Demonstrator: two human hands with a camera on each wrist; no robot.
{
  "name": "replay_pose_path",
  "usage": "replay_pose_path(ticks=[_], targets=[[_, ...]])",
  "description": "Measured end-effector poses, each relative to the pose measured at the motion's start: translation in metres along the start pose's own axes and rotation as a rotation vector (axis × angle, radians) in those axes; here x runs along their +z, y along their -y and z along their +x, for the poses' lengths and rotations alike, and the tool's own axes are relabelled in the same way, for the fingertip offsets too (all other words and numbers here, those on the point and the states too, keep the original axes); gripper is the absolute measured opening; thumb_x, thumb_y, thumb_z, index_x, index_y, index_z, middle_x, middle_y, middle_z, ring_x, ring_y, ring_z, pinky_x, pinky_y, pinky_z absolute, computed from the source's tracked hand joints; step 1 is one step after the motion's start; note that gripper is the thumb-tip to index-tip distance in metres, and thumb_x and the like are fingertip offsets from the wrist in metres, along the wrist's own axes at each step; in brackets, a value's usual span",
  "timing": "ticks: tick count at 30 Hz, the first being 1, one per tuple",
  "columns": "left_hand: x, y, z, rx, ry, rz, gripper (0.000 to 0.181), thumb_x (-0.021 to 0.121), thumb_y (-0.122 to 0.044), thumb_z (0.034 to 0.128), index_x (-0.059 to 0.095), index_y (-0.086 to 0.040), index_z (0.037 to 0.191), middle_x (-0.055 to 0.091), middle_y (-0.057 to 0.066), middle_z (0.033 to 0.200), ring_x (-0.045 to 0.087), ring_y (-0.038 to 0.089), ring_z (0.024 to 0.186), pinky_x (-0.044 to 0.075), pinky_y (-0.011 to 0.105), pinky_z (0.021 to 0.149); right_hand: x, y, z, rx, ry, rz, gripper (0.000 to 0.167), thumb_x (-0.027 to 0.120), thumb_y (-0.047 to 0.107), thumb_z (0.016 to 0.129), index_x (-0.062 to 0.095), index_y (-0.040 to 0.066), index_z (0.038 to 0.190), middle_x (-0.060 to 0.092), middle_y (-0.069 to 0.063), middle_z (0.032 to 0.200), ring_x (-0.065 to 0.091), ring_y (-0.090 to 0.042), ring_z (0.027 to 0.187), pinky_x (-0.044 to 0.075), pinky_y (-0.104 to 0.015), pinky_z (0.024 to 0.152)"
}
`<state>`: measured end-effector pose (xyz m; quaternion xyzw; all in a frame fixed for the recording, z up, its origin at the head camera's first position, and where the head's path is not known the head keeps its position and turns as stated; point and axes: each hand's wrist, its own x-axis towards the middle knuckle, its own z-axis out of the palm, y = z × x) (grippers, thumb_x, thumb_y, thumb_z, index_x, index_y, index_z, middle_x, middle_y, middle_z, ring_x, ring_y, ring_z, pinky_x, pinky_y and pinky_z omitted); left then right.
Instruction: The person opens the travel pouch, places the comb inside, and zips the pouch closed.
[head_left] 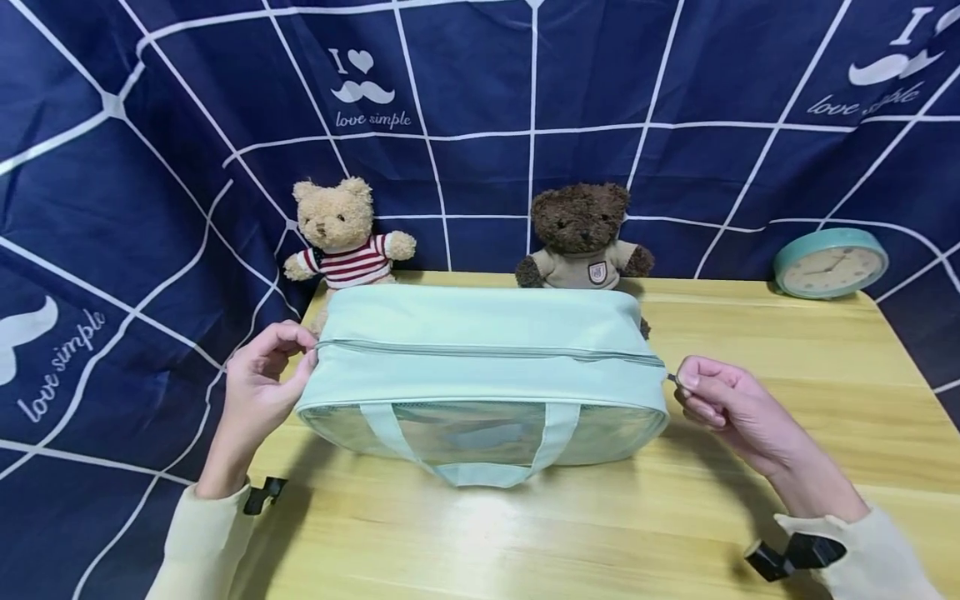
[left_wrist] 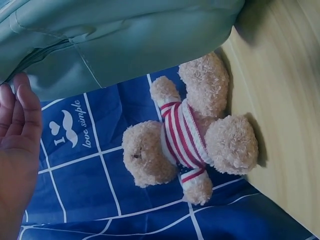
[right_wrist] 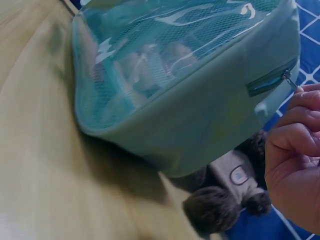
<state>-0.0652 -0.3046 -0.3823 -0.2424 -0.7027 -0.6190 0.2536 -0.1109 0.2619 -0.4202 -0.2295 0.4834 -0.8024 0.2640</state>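
A mint-green bag (head_left: 480,321) with clear mesh-lined sides stands on the table, its strap handle (head_left: 483,475) hanging toward me. The zipper (head_left: 487,351) runs along the top and looks closed there. At the bag's left end my left hand (head_left: 262,375) pinches the fabric by the zipper's end; its fingertips (left_wrist: 21,82) are partly cut off in the left wrist view. My right hand (head_left: 738,408) pinches the small metal zipper pull (right_wrist: 291,82) at the bag's right end. Pale shapes show dimly through the clear side in the right wrist view.
Behind the bag sit a light-brown teddy bear (head_left: 337,221) in a striped shirt and a dark-brown teddy bear (head_left: 577,221) in a beige shirt. A teal round clock (head_left: 831,263) stands at the back right of the wooden table (head_left: 810,358). Blue grid cloth (head_left: 480,75) hangs behind.
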Motion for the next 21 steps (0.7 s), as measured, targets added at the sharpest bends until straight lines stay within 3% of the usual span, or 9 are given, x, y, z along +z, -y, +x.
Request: replay_pose_path(ticks=[8,15,21], targets=[[0.000,-0.001,0.001,0.002,-0.003,0.002,0.016,0.055,0.032,0.0854,0.058,0.024,0.099,0.068,0.008,0.101,0.067,0.015,0.093,0.054,0.023,0.090,-0.005,-0.016,-0.003,0.066,-0.042,-0.099,0.037,0.030,-0.003,0.117,0.064,0.007,0.106,0.026,-0.010,0.069,0.018,-0.026,0.058,0.013,-0.041,0.056],[-0.001,-0.003,0.004,0.001,-0.015,-0.007,0.007,0.062,0.021,0.0925,0.060,0.022,0.100,0.067,0.015,0.098,0.066,0.017,0.093,0.054,0.024,0.090,-0.007,-0.016,0.003,0.068,-0.061,-0.199,0.034,0.036,-0.005,0.116,0.063,0.009,0.102,0.031,-0.010,0.070,0.021,-0.028,0.060,0.014,-0.043,0.056],[-0.001,-0.002,0.004,-0.009,-0.014,0.037,0.009,0.061,0.022,0.0917,0.062,0.020,0.100,0.068,0.011,0.099,0.065,0.017,0.094,0.053,0.024,0.091,-0.007,-0.016,0.001,0.099,-0.093,-0.232,0.033,0.039,-0.004,0.115,0.064,0.013,0.102,0.032,-0.010,0.070,0.018,-0.028,0.059,0.011,-0.044,0.054]])
